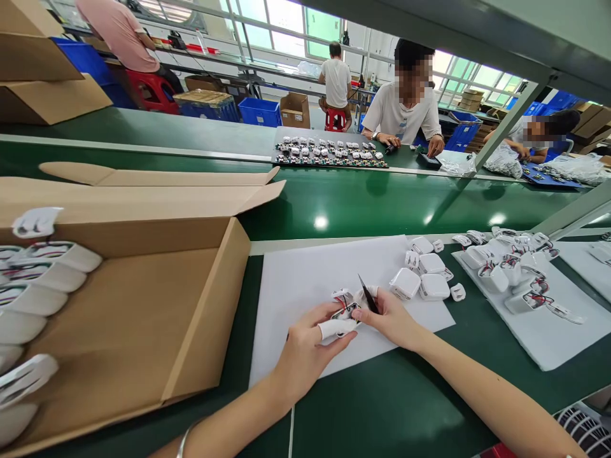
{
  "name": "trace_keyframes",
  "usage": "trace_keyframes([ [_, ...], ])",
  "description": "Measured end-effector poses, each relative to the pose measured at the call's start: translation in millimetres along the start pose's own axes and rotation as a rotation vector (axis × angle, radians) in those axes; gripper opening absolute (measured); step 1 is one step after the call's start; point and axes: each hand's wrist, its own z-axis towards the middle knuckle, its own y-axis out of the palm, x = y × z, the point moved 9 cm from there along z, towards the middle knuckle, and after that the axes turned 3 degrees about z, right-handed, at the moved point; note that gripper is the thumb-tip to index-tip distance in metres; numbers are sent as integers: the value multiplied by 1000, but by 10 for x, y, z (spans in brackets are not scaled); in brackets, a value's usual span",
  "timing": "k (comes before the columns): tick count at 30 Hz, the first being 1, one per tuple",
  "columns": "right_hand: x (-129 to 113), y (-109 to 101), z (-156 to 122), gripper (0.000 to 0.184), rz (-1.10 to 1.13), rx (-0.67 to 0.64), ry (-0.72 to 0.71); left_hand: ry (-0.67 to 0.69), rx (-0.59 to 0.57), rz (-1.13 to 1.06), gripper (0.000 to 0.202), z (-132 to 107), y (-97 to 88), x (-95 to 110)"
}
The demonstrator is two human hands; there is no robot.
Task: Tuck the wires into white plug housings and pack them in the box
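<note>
Over a white paper sheet (291, 286), my left hand (303, 346) is closed on a small white plastic case (341, 294) with red and black wires showing inside. White covers wrap a finger of each hand. My right hand (398, 321) pinches black tweezers (368, 298), their point angled up and away, and its fingertips are at the case's near right side. Much of the case is hidden by my fingers. Just beyond my right hand, several closed white cases (405, 283) and smaller white pieces (457, 292) lie on the paper's corner.
A cardboard box (205, 318) on the left holds a row of white cases (62, 257). More wired white cases (494, 280) are heaped on another sheet at right. Across the green bench, a person (405, 102) works beside a tray of parts (329, 152). A metal post (506, 124) slants at right.
</note>
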Motion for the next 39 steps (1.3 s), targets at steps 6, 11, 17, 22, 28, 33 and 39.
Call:
trace_keyframes([
  [6,92,-5,48,40,120,53,56,-17,-122,-73,6,33,83,-32],
  [11,43,-16,15,37,30,30,39,-10,-213,5,7,33,153,-49],
  [17,55,-31,17,37,5,30,45,-2,-248,74,14,59,169,-57],
  [22,94,-124,15,40,-6,101,31,59,-291,161,24,74,200,-66],
  [28,-200,-298,-117,37,46,224,-238,188,-264,282,37,64,194,53],
  [33,-467,-260,-259,30,-148,287,-424,209,-266,319,35,75,185,105],
  [39,-790,-112,-472,14,-477,320,-769,218,-231,322,27,76,174,125],
])
